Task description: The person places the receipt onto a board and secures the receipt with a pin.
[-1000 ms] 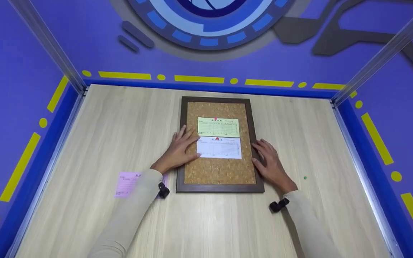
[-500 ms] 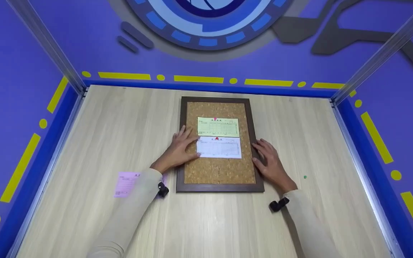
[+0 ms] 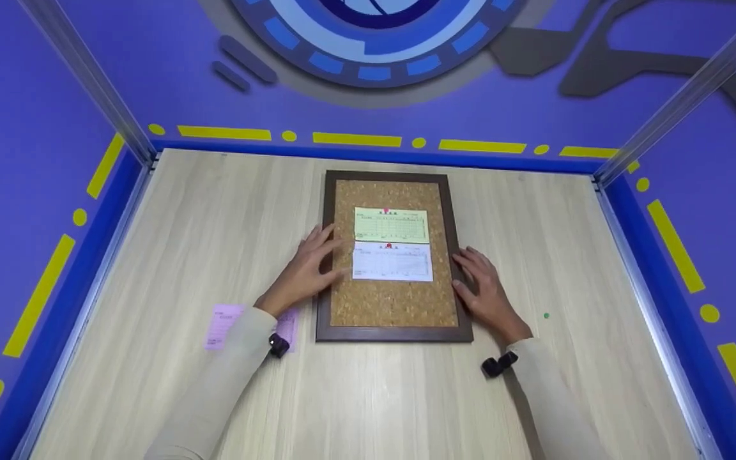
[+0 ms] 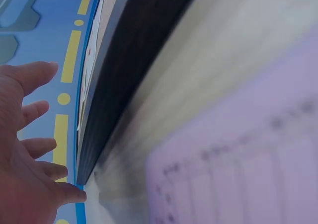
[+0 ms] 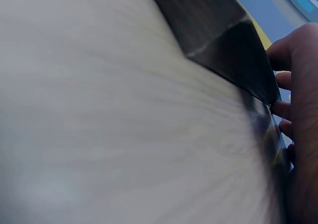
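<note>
A corkboard (image 3: 393,306) with a dark brown frame lies flat, its long side running away from me. A pale green form slip (image 3: 391,227) hangs above a white form slip (image 3: 393,263) on the cork. Each carries a red pushpin at its top edge. My left hand (image 3: 301,273) hovers by the frame's left side, fingers spread and holding nothing; the left wrist view shows that hand (image 4: 30,149) apart from the frame (image 4: 114,70). The fingertips of my right hand (image 3: 488,295) rest against the frame's right side, bent loosely.
A pink form slip (image 3: 218,326) lies on the wood-grain table (image 3: 393,402), partly under my left forearm. A small green round object (image 3: 546,315) sits to the right of my right hand. Blue panels (image 3: 368,118) with yellow marks enclose the table at the back and sides.
My left hand has drawn left and off the white slip's edge, which it touched before. More of the pink slip shows. My right hand and the corkboard stay in place.
</note>
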`<move>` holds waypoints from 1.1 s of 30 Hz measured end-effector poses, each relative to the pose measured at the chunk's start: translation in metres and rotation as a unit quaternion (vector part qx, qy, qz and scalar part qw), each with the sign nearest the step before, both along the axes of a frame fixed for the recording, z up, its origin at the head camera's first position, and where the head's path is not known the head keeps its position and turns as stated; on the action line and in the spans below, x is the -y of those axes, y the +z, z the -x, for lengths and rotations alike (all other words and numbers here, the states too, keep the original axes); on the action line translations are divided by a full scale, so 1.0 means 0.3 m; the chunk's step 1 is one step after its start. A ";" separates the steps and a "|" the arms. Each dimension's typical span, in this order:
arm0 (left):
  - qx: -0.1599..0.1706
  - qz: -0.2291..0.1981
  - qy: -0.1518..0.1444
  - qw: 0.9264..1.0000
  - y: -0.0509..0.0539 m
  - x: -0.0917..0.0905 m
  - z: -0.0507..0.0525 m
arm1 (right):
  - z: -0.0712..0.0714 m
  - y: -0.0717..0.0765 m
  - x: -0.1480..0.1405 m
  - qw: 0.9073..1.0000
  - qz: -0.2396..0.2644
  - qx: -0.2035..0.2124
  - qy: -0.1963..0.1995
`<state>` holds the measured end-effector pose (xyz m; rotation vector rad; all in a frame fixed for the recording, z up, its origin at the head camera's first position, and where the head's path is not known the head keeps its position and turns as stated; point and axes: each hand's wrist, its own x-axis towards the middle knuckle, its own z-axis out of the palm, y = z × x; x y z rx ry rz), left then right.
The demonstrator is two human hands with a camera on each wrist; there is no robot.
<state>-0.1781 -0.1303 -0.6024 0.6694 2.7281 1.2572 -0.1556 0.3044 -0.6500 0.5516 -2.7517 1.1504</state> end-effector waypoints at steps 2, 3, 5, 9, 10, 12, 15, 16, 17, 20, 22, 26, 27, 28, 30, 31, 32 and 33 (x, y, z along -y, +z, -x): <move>-0.005 -0.001 0.004 1.000 0.000 0.014 -0.012 | 0.000 0.003 0.000 1.000 0.001 0.001 -0.002; -0.005 -0.003 0.006 1.000 0.000 0.021 -0.018 | 0.000 0.004 0.000 1.000 0.002 0.002 -0.003; 0.001 -0.006 0.011 1.000 0.001 0.034 -0.030 | -0.001 0.007 0.000 1.000 0.003 0.004 -0.005; 0.005 -0.015 0.019 1.000 0.004 0.059 -0.056 | 0.000 0.009 0.001 1.000 0.001 0.006 -0.005; 0.005 -0.017 0.021 1.000 0.005 0.065 -0.062 | 0.000 0.009 0.001 1.000 0.001 0.007 -0.005; 0.005 -0.021 0.025 0.999 0.007 0.077 -0.076 | 0.000 0.009 0.000 1.000 0.000 0.010 -0.006; 0.010 -0.026 0.027 0.999 0.010 0.092 -0.097 | -0.002 0.010 -0.001 1.000 -0.002 0.016 -0.011; 0.011 -0.027 0.027 0.999 0.010 0.097 -0.104 | -0.002 0.010 -0.001 1.000 -0.003 0.017 -0.012; 0.013 -0.028 0.028 0.999 0.009 0.101 -0.110 | -0.003 0.010 -0.002 1.000 -0.003 0.019 -0.013; 0.016 -0.032 0.030 0.999 0.005 0.114 -0.128 | -0.003 0.012 -0.002 1.000 -0.002 0.019 -0.012; 0.015 -0.035 0.034 0.999 0.000 0.122 -0.139 | -0.002 0.011 -0.001 1.000 -0.001 0.017 -0.010; 0.008 -0.043 0.044 0.998 -0.006 0.140 -0.160 | 0.000 0.008 0.001 1.000 0.001 0.014 -0.007; 0.005 -0.046 0.046 0.998 -0.008 0.144 -0.166 | 0.000 0.008 0.000 1.000 0.001 0.013 -0.007; 0.004 -0.049 0.048 0.998 -0.009 0.149 -0.172 | -0.001 0.008 0.000 1.000 0.002 0.013 -0.006; 0.002 -0.057 0.052 0.997 -0.013 0.160 -0.185 | 0.000 0.006 0.000 1.000 0.002 0.012 -0.006; 0.003 -0.061 0.055 0.997 -0.014 0.165 -0.192 | 0.000 0.006 0.000 1.000 0.002 0.012 -0.007; 0.006 -0.066 0.058 0.996 -0.015 0.171 -0.200 | 0.000 0.005 0.000 1.000 0.002 0.012 -0.006; 0.008 -0.069 0.061 0.996 -0.016 0.177 -0.208 | 0.000 0.005 0.000 1.000 0.002 0.012 -0.006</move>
